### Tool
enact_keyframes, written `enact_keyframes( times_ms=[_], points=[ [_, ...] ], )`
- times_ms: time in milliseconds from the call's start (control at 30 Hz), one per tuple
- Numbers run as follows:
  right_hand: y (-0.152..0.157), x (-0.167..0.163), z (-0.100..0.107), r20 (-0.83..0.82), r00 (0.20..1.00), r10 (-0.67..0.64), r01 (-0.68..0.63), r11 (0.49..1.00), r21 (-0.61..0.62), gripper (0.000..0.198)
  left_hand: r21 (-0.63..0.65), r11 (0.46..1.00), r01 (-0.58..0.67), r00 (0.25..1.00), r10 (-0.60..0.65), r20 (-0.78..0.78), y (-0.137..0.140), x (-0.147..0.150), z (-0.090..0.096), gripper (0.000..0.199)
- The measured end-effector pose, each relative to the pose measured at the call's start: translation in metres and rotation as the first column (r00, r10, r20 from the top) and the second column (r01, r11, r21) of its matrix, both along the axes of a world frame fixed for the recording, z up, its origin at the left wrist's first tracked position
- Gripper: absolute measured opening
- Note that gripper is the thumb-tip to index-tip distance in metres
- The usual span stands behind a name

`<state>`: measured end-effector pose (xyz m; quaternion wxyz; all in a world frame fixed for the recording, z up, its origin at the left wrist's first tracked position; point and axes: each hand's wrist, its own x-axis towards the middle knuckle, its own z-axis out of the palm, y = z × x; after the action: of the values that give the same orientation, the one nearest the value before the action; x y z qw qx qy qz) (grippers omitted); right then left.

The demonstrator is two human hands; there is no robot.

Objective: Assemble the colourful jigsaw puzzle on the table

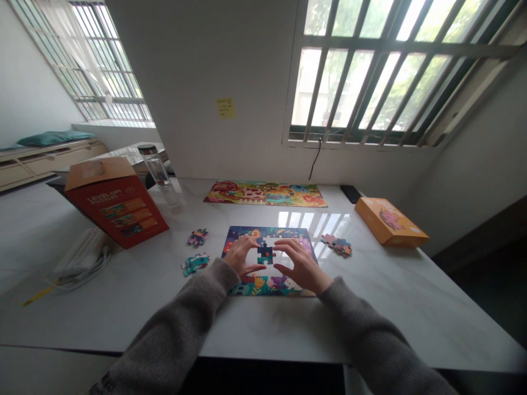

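A dark blue and teal puzzle piece point(265, 255) with a small orange-red mark is held between my two hands, over the open middle of a partly assembled jigsaw puzzle point(259, 289). My left hand point(242, 255) has its fingers curved along the piece's left edge, thumb at the lower side. From the right, my right hand point(300, 262) meets the opposite edge with thumb and fingertips. The puzzle's colourful border surrounds a white gap. Two small piles of loose pieces, one purple-orange point(198, 237) and one teal point(195, 264), lie left of it; another pile point(337, 244) lies right.
A finished long puzzle point(265, 193) lies near the wall. At left stand a red box point(119, 203), a glass bottle point(155, 166) and a white cable bundle point(84, 258). An orange box point(389, 222) and a black phone-like object point(350, 193) sit at right.
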<state>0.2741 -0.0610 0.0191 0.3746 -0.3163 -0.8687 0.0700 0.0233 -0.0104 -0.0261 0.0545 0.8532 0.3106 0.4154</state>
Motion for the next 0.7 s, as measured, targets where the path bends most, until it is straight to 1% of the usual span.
enact_keyframes(
  times_ms=[167, 300, 400, 533, 600, 700],
  points=[
    [-0.001, -0.002, -0.002, 0.046, 0.999, -0.002, 0.002, 1.000, 0.006, 0.031, -0.042, 0.999, 0.035, 0.999, -0.035, -0.021, -0.002, 0.002, 0.001, 0.052],
    [-0.001, -0.002, -0.005, 0.058, 0.998, -0.014, 0.014, 1.000, 0.004, 0.037, -0.060, 0.997, 0.046, 0.999, -0.048, -0.017, -0.001, 0.004, 0.000, 0.051],
    [-0.001, -0.003, -0.007, 0.065, 0.998, -0.007, 0.008, 1.000, -0.015, 0.039, -0.088, 0.995, 0.051, 0.998, -0.054, -0.029, -0.003, 0.005, 0.002, 0.050],
    [-0.001, -0.004, -0.009, 0.058, 0.998, -0.004, 0.007, 0.998, -0.057, 0.035, -0.126, 0.991, 0.049, 0.996, -0.059, -0.073, -0.006, 0.005, 0.006, 0.049],
    [0.001, 0.000, -0.011, 0.071, 0.997, -0.027, 0.033, 0.996, -0.085, 0.033, -0.134, 0.991, 0.027, 0.993, -0.042, -0.112, -0.007, 0.004, 0.006, 0.053],
    [0.010, 0.014, -0.015, 0.126, 0.986, -0.109, 0.123, 0.986, -0.111, 0.026, -0.145, 0.989, -0.023, 0.988, 0.000, -0.154, -0.007, 0.002, 0.004, 0.057]
  ],
)
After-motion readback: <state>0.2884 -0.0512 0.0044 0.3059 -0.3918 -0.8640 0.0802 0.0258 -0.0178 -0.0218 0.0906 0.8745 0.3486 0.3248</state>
